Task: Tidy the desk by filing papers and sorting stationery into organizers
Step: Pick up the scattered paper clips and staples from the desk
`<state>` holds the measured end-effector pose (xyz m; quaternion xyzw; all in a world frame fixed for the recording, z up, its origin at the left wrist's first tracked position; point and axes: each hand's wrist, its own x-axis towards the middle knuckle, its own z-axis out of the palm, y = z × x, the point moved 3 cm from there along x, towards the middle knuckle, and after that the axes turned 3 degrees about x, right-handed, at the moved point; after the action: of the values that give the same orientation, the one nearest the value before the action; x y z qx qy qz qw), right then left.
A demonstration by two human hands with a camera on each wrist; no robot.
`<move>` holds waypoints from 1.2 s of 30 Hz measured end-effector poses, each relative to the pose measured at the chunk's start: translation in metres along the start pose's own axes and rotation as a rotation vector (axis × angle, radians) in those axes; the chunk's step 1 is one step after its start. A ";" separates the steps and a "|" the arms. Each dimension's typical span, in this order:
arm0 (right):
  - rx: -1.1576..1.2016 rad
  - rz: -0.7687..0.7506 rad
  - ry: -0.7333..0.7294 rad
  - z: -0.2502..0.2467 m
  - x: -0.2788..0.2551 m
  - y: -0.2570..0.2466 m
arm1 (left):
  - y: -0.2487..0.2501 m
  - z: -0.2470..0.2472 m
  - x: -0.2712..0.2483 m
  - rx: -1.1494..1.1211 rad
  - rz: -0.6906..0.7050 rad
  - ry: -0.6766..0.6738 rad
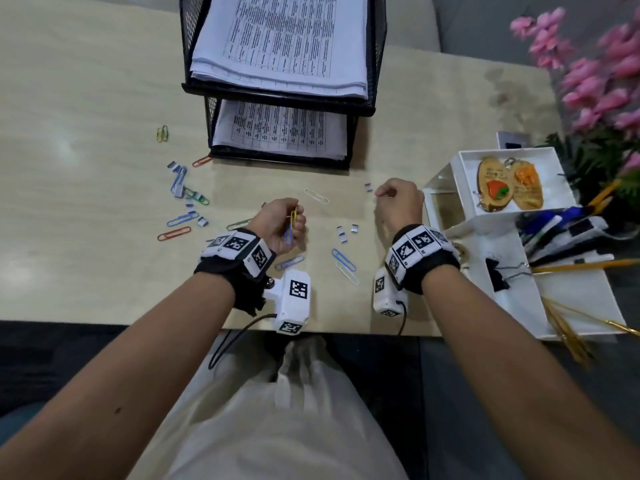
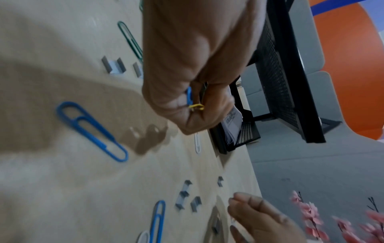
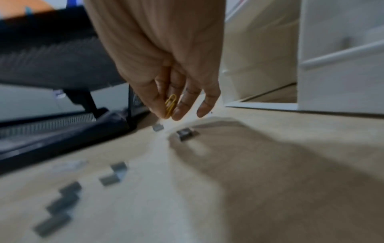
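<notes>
- Pale wood desk [image 1: 86, 98], strewn with coloured paper clips [image 1: 174, 233] and short strips of staples [image 1: 343, 234].
- Black mesh two-tier tray [image 1: 377, 46] at the far middle, a stack of printed papers [image 1: 280, 39] in each tier.
- White organizer [image 1: 512, 244] at the right edge, holding pens, pencils and two wooden keychains [image 1: 509, 185]; pink flowers [image 1: 595, 74] behind.
- Left hand [image 1: 277, 225] lifted over the desk's centre, fingers curled round a small bunch of clips [image 2: 192, 102], yellow and blue ends poking out.
- Right hand [image 1: 398, 202] just beside the organizer, fingertips [image 3: 178, 111] pinching one yellow clip [image 3: 170, 105] above two staple strips.
- White clip [image 1: 317, 196] flat on the desk between the hands.
</notes>
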<state>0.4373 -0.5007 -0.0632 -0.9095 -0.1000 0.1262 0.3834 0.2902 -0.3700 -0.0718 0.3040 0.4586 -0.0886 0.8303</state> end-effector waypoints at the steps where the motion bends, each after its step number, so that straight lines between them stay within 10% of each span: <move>1: 0.067 -0.006 0.009 -0.005 -0.005 -0.001 | -0.004 0.001 0.000 -0.004 0.013 0.007; 14: 0.025 0.276 -0.146 -0.023 -0.114 0.080 | -0.055 0.023 -0.003 -0.015 0.058 -0.019; 29: -0.342 0.110 -0.311 -0.030 -0.126 0.059 | -0.077 0.028 -0.004 0.028 0.063 0.035; 36: -0.024 -0.097 -0.305 -0.022 -0.129 -0.002 | -0.079 0.030 -0.006 -0.065 0.054 -0.079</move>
<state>0.3214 -0.5501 -0.0273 -0.8785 -0.2021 0.2429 0.3584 0.2743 -0.4514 -0.0881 0.2854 0.4197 -0.0631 0.8593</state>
